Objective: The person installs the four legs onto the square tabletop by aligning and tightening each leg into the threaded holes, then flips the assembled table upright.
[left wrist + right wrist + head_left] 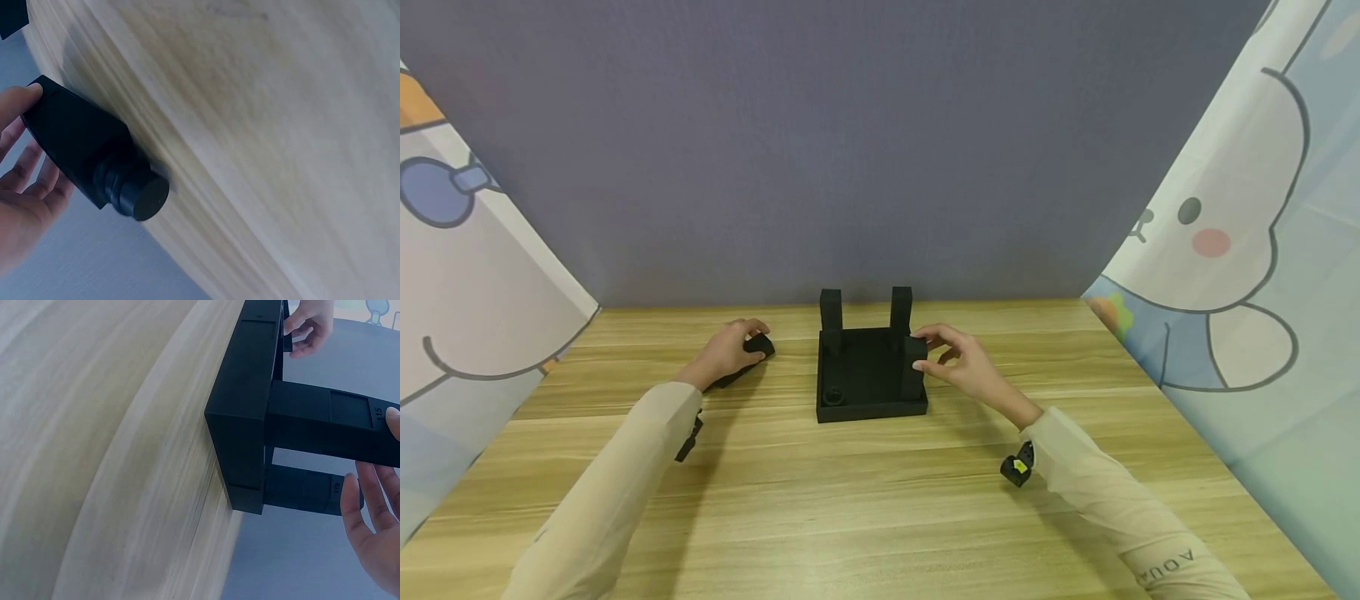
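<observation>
A black square base [871, 411] with a raised rim lies on the table. Black legs stand upright at its back left [831, 312], back right [901, 311] and front right [913, 379] corners; at the front left is a round socket [833, 397]. With thumb and fingers, my right hand [966, 364] pinches the front right leg near its top. Left of the base, my left hand [721, 352] holds another black leg [78, 134] by one end, low over the table. That leg's other end carries a round, ridged peg [137, 194], pointing away from the palm.
The wood-grain table [850, 500] ends at a grey panel [850, 150] behind the base. Printed cartoon cloths hang on the left [467, 275] and right [1225, 208]. A black wrist device [1017, 467] is worn under the right sleeve.
</observation>
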Motion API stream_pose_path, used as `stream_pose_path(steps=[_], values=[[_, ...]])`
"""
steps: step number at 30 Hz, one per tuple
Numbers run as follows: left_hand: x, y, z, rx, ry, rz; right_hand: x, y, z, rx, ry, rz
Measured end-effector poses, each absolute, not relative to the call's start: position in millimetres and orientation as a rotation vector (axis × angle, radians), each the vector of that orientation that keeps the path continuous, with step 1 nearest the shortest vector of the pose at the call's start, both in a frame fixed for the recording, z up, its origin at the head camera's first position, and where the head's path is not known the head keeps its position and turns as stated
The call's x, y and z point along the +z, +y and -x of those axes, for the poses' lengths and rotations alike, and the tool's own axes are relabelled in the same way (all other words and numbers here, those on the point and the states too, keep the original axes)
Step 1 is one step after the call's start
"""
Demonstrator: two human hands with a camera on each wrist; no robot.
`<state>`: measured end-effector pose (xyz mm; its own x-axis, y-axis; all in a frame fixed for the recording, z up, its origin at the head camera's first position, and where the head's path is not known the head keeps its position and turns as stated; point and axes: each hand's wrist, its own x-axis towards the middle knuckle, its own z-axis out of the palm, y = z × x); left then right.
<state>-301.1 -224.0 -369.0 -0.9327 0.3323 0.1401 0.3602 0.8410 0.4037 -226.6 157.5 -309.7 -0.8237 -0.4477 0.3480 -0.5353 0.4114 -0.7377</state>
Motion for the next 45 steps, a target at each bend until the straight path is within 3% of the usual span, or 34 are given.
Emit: stream_pose_path(steps=[45], values=[[-334,-218,285,-0.858,-2.731,0.612,-309,158,225,1.388,-2.554,-0.9]])
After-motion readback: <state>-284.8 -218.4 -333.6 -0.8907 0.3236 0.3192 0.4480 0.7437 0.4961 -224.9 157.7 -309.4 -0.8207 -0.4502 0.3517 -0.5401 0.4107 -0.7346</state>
